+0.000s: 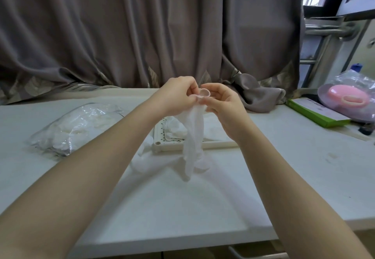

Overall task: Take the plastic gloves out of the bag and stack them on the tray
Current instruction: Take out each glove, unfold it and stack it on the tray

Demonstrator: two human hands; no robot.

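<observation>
Glove (pixel 193 137) pinched between both hands, dangling.

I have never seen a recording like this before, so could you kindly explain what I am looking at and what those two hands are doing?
There is no machine here: a person wears a camera on the head, looking forward and down, so both bare arms reach in from the bottom. The left hand and right hand together pinch the top of a thin, see-through plastic glove, which hangs down above the white table. Behind it lies a pale tray with a few gloves already on it. To the left is the clear bag with more gloves inside. At far right are a green box and a pink item wrapped in plastic. A grey curtain hangs behind.
</observation>
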